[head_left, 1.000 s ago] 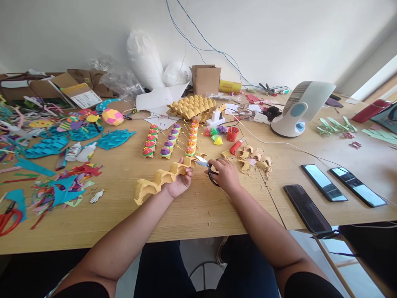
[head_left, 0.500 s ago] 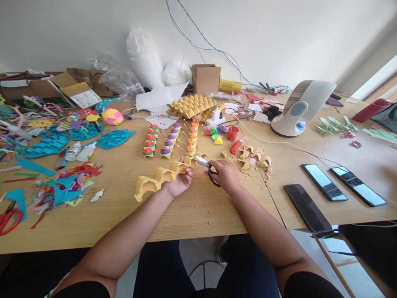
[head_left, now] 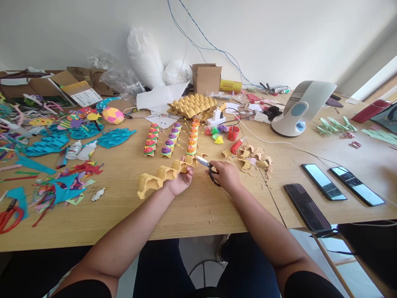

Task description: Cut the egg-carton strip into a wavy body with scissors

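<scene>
My left hand (head_left: 180, 182) grips a long yellow-brown strip of egg carton (head_left: 165, 173), its row of bumps slanting from lower left up to the right. My right hand (head_left: 227, 176) is closed round black-handled scissors (head_left: 203, 161). Their blades point left and lie against the right end of the strip. Just behind stand three decorated egg-carton caterpillars: a red and green one (head_left: 151, 140), a purple one (head_left: 170, 140) and an orange one (head_left: 192, 138). Cut carton scraps (head_left: 246, 157) lie to the right of my right hand.
A red utility knife (head_left: 237, 145) and a small red cup (head_left: 233, 133) stand behind the scraps. An egg tray (head_left: 194, 105) lies farther back. Phones (head_left: 307, 207) and a white fan (head_left: 299, 109) are at the right. Paper scraps (head_left: 66, 186), glue bottles (head_left: 87, 151) and red scissors (head_left: 10, 217) occupy the left.
The strip's left end has risen slightly and shifted a little to the right. Both hands keep their hold, and the scissors stay at the strip's right end.
</scene>
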The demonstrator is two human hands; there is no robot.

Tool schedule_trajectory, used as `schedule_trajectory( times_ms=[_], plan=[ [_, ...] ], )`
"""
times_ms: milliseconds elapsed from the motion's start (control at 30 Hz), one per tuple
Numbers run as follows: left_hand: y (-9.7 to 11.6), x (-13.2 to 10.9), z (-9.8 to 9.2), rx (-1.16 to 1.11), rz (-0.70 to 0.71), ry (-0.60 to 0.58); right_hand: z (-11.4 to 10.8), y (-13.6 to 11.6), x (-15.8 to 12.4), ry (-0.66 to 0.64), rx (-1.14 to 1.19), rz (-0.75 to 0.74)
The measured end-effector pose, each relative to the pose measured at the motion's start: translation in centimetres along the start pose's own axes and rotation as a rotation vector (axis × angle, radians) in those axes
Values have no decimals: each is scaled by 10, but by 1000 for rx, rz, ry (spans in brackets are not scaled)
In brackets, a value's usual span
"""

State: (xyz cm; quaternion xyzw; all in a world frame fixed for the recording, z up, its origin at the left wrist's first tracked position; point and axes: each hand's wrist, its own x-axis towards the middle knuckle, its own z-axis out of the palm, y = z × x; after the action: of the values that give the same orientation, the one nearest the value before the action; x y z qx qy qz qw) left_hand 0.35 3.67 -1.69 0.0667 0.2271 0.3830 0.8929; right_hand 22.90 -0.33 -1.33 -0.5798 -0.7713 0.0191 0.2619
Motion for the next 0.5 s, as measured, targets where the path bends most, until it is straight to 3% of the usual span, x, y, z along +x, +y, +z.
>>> schedule_trajectory(
  times_ms=[500],
  plan=[
    [5, -1, -1, 14, 0, -18, -1, -2, -1, -34, 7, 8]
  ],
)
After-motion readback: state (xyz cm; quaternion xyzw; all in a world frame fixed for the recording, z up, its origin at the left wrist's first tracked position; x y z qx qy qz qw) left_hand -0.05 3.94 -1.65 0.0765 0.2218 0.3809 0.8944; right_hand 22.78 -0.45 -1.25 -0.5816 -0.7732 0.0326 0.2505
